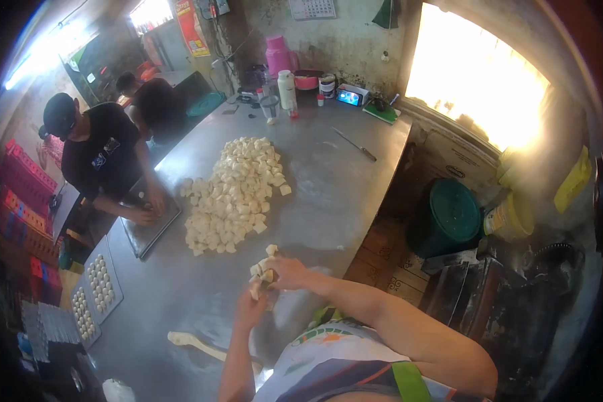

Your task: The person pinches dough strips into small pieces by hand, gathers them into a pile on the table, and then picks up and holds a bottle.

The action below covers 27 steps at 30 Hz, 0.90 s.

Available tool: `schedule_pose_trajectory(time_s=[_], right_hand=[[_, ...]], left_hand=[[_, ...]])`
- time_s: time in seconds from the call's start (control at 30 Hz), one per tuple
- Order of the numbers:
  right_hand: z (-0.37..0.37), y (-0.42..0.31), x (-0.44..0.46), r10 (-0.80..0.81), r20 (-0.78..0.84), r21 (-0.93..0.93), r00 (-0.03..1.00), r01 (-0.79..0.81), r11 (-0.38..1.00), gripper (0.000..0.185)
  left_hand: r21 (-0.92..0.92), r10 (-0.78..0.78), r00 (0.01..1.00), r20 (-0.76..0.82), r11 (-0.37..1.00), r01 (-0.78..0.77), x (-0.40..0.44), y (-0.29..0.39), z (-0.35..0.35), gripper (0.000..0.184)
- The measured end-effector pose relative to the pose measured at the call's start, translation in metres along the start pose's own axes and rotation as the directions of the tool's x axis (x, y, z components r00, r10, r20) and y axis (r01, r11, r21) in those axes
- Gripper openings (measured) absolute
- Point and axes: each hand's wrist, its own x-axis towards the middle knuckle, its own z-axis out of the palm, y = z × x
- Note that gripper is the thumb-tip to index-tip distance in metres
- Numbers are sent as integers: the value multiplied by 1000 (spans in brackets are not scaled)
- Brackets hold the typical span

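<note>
My left hand [250,308] is closed around a lump of pale dough [255,289] just above the metal table. Fingers bent, my right hand [288,274] meets it from the right and grips dough at the same spot; its fingertips are partly hidden. Small cut dough pieces [272,249] lie just beyond my hands. Farther up the table spreads a large heap of dough pieces [234,191]. A long dough rope [195,343] lies on the table left of my left forearm, which hides part of it.
Across the metal table [328,194], a person in a black shirt [104,151] works over a dark tray [151,228]. Trays of dough balls [102,285] stand at the left edge. A knife [355,145], bottles [287,90] and a phone [350,98] are at the far end. A green-lidded drum [454,208] stands right.
</note>
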Motion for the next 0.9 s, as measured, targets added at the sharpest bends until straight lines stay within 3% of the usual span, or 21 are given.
schedule_pose_trajectory(time_s=[0.03, 0.07, 0.1, 0.23, 0.27, 0.3, 0.33, 0.37, 0.4, 0.43, 0.47, 0.5, 0.53, 0.57, 0.63, 0.67, 0.7, 0.73, 0.8, 0.83, 0.9], right_hand=[[-5, -20, -7, 0, 5, 2, 1000, 0, 1000, 34], [-16, -46, -9, -27, 97, 85, 995, 19, 996, 33], [-22, -60, -4, -61, 178, 165, 982, 32, 986, 33], [-15, -69, 7, -238, 221, 312, 946, 163, 936, 32], [-19, -74, 7, -242, 104, 293, 965, 203, 934, 30], [-26, -79, 7, -241, -17, 265, 970, 237, 935, 27], [-23, -72, 9, -240, -23, 262, 971, 237, 935, 27], [-14, -58, 13, -69, 3, 183, 998, 67, 981, 27], [-3, -45, 16, 107, 22, 102, 994, -109, 989, 28], [4, -27, 19, 108, 26, 104, 994, -110, 988, 28], [4, -3, 25, 153, 86, -55, 985, -148, 987, 30], [-2, 7, 23, 211, 139, -215, 968, -178, 960, 33], [0, 12, 12, 216, 142, -212, 966, -183, 960, 33], [-4, 8, 4, 130, 54, -245, 990, -113, 963, 35], [-12, -13, -6, 37, -24, -284, 999, -42, 958, 38], [-18, -33, -9, -28, 77, -56, 997, 33, 998, 36], [-23, -43, -4, -117, 152, 173, 981, 90, 981, 35], [-20, -42, 3, -115, 146, 165, 983, 90, 982, 35], [-3, -49, -1, -277, 165, 256, 947, 230, 939, 34], [-3, -51, 1, -283, 168, 259, 944, 234, 937, 34], [-17, -65, 7, -311, -67, 339, 948, 315, 887, 31]], left_hand=[[0, -5, 1000, -2, 1000, 5, -2, 1, 2, 40], [180, 225, 967, -120, 963, -202, 2, 4, 6, 47], [373, 462, 867, -187, 850, -372, 11, 8, 8, 54], [214, 426, 875, -229, 899, -382, 18, -5, -7, 46], [-32, 183, 967, -175, 981, -191, 17, -9, -9, 41], [-259, -52, 997, -56, 965, 36, 18, -2, -9, 37], [126, 156, 980, -121, 982, -140, 17, 5, -1, 29], [126, 158, 980, -119, 982, -143, 16, 11, 4, 29], [301, 13, 1000, -18, 953, -7, 12, 27, 8, 27], [477, -148, 987, 57, 873, 103, 9, 35, 9, 25], [479, -141, 988, 62, 873, 94, 8, 32, 8, 25], [333, -71, 989, 126, 942, 25, 1, 28, 8, 31], [178, -4, 984, 177, 984, -28, -8, 22, 6, 39], [179, -4, 985, 173, 984, -27, -4, 24, 3, 39], [101, -83, 996, 27, 992, 80, 4, 24, 0, 57], [97, -84, 996, 28, 992, 81, 2, 18, 5, 57], [54, 158, 986, -53, 987, -155, 6, 14, 12, 62], [28, 382, 914, -139, 924, -382, 10, 11, 17, 67], [7, 297, 951, -80, 955, -298, 12, 2, 0, 64], [-5, 231, 972, -32, 973, -231, 15, 2, -8, 62], [17, 160, 986, -45, 987, -159, 18, -6, -5, 53]])
